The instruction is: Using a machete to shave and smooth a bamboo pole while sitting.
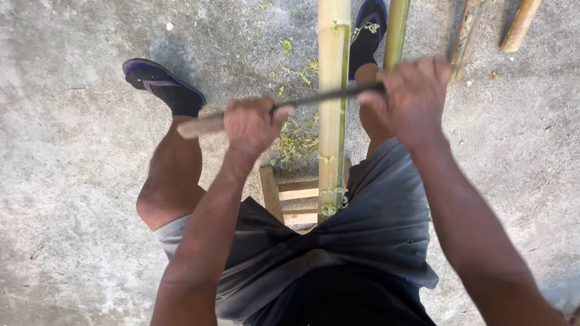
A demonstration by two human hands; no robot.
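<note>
The left hand (251,124) was closed tight around the pale wooden handle (200,125) of a long knife, knuckles up, and the right hand (414,90) was clamped over the far end of the same tool, so that the dark blade (326,96) ran crosswise between the two fists like a drawknife. The blade lay across a thick bamboo pole (333,72), touching its upper face, and the pole ran away from the person between the knees, its near end resting on a low wooden stool (284,196) on which the person sat astride. Below the blade the pole showed pale and scraped, with a strip of green skin left along its right edge, so I judged the step in hand to be shaving the outer skin off the bamboo, with a fair length already stripped. The next stroke, as I read it, would call for both fists to keep level and draw evenly along the pole, the edge held shallow so it peeled instead of biting in. Green shavings (296,142) lay scattered on the concrete floor (72,199) beside the pole, a thinner green cane (397,30) lay just to the right, and two more sticks (468,30) lay further off. Both feet wore dark sandals (160,81).
</note>
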